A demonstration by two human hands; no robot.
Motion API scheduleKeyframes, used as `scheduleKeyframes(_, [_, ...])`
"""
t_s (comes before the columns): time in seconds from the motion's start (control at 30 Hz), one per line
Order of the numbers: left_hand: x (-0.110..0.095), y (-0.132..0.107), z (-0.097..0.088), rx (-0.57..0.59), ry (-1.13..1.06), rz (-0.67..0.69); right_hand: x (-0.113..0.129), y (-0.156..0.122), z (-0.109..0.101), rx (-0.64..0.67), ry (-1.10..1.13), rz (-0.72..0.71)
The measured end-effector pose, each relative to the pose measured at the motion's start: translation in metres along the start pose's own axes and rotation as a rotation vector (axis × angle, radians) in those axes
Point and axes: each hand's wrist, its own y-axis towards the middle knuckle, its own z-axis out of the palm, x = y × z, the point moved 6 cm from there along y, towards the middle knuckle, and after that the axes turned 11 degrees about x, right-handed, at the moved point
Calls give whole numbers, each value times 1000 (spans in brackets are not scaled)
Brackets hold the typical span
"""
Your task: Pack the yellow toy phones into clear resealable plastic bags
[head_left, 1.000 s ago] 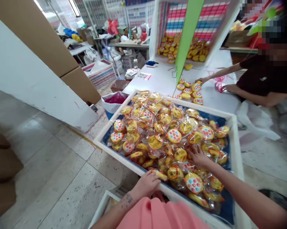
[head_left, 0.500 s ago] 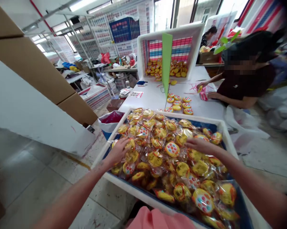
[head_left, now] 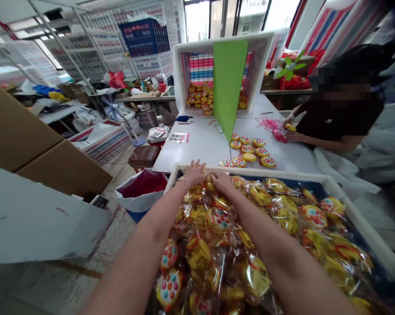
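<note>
A white bin (head_left: 355, 205) lined with blue holds a heap of clear bags, each with a round yellow toy with coloured dots (head_left: 219, 220). My left hand (head_left: 194, 173) lies open at the far rim of the bin, its fingers spread over the rim and the nearest bags. My right hand (head_left: 222, 183) rests just beside it, open on the bags, and it grips nothing that I can see. Several unbagged yellow toys (head_left: 249, 151) lie on the white table (head_left: 197, 148) beyond the rim.
A co-worker (head_left: 335, 118) at the table's right side handles a yellow toy and pink material. A green divider (head_left: 228, 87) stands before a white bin of toys (head_left: 197, 98). A red-lined bag (head_left: 140, 188) stands left of the bin, with cardboard boxes (head_left: 29, 140) further left.
Both my hands have moved from the bin's middle and left side to its far rim, closer together. My view has shifted forward over the bin. The co-worker's hands have shifted slightly.
</note>
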Motion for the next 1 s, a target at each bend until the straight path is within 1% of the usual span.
scheduleKeyframes(0.07, [4, 22, 21, 61, -13, -23, -4, 11, 23, -1, 12, 66])
scheduleKeyframes(0.13, [10, 35, 39, 87, -25, -49, -9, 24, 35, -17, 14, 97])
scheduleKeyframes(0.23, [17, 44, 51, 74, -34, -76, -13, 42, 39, -45, -3, 103])
scheduleKeyframes(0.3, [18, 39, 54, 65, -37, -89, -12, 44, 40, -58, -20, 78])
scheduleKeyframes(0.33, [17, 32, 55, 66, -39, -95, -11, 40, 41, -61, -30, 53])
scheduleKeyframes(0.4, [14, 10, 59, 72, -44, -103, -10, 19, 45, -65, -52, -17])
scheduleKeyframes(0.53, [3, -56, 68, 61, -37, -77, -17, -52, 61, -80, -94, -140])
scheduleKeyframes(0.63, [-10, -101, 75, 23, 17, -4, -28, -96, 75, -79, -115, -168])
scheduleKeyframes(0.67, [-15, -115, 79, 24, 35, 16, -31, -106, 79, -79, -126, -170])
scheduleKeyframes(0.73, [-25, -138, 92, 65, 55, 68, -38, -122, 88, -79, -153, -175])
scheduleKeyframes(0.8, [-35, -156, 108, 142, 49, 139, -47, -137, 99, -56, -176, -174])
scheduleKeyframes(0.87, [-41, -169, 117, 193, 20, 158, -64, -154, 110, -1, -179, -130])
scheduleKeyframes(0.93, [-43, -175, 116, 215, -11, 147, -87, -174, 117, 56, -169, -50])
scheduleKeyframes(1.0, [-45, -185, 107, 223, -28, 154, -109, -196, 119, 100, -151, 21])
